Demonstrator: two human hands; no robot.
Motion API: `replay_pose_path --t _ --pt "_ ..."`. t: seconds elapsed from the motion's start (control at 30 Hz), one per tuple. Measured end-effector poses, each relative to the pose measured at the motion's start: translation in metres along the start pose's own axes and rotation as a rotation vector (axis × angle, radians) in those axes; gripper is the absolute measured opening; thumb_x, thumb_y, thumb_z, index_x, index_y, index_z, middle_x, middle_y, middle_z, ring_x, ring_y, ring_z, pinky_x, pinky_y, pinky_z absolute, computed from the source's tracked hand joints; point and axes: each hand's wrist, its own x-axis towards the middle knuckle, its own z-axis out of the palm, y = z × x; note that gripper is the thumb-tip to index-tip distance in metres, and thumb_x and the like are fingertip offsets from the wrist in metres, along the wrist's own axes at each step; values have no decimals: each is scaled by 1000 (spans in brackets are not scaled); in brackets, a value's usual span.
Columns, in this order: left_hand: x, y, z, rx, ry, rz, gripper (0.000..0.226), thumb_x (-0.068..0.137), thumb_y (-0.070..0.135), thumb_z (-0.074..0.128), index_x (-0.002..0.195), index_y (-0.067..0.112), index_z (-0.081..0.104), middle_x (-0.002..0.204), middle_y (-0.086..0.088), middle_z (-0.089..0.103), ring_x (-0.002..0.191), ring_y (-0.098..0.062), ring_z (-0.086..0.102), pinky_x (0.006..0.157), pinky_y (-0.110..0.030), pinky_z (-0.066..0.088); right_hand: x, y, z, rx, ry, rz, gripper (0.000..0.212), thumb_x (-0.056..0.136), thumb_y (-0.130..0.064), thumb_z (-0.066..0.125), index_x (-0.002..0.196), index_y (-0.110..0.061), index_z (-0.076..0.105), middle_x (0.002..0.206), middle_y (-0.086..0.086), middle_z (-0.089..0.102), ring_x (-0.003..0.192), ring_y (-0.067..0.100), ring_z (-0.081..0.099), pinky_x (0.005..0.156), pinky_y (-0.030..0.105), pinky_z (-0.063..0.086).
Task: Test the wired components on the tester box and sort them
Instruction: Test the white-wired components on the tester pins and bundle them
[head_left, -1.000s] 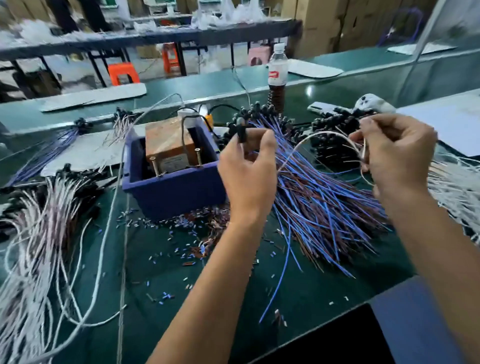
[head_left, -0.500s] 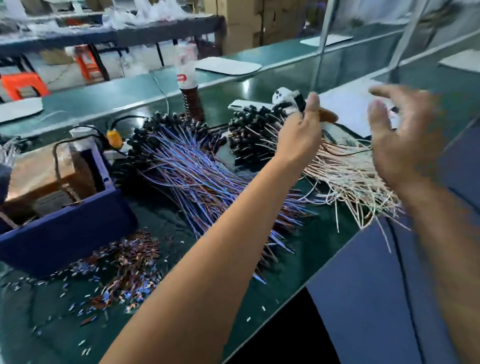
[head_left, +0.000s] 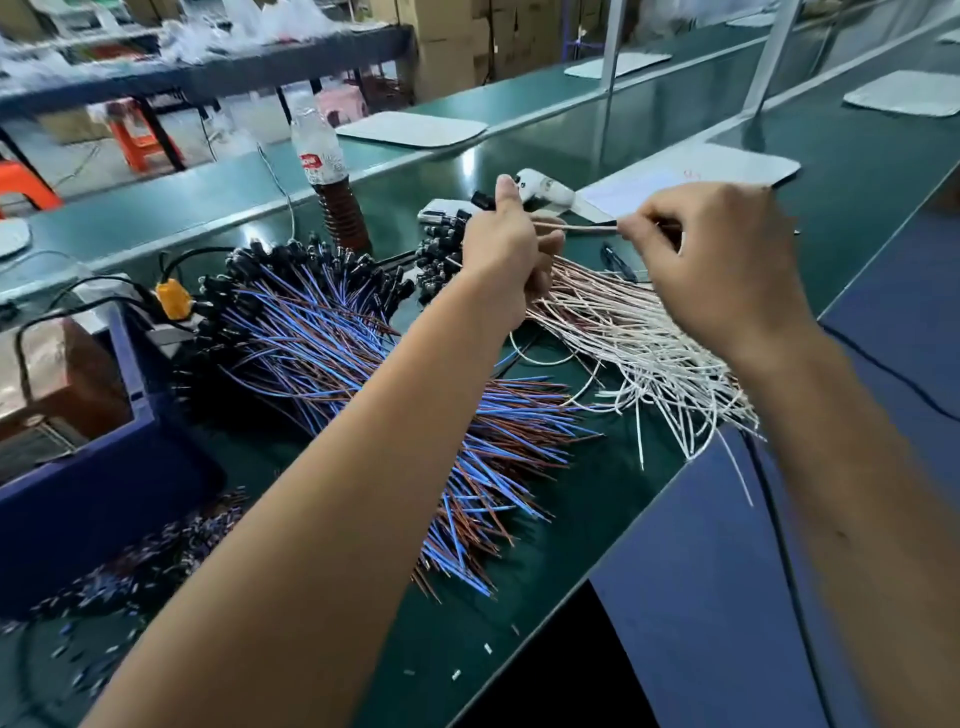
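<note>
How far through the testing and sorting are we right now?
Two heaps look sorted: the blue-and-brown pile and the white-wired pile. In hand: the left hand grips one black component while the right hand pinches its wire over the white-wired pile. How many remain untested cannot be seen.

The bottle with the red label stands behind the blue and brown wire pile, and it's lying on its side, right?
Not quite. The bottle stands behind the blue and brown wire pile, but it is upright, not on its side. The head view shows it.
</note>
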Motion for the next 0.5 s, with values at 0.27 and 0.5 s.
replay_pose_path --t 0.27,0.5 --pt "5 -3 8 -383 -125 -161 33 112 15 42 91 -7 55 78 -18 66 53 -13 53 47 -20 54 11 29 26 -238 -131 64 34 106 -35 52 120 -12 74 108 24 62 105 43 55 85 47 46" --pt "8 -31 -2 -377 -63 -241 43 107 19 48 138 -11 44 115 -26 55 103 -29 56 90 -31 52 1 36 87 -438 -818 118 105 90 -86 16 164 -13 18 172 9 15 157 27 15 125 62 6"
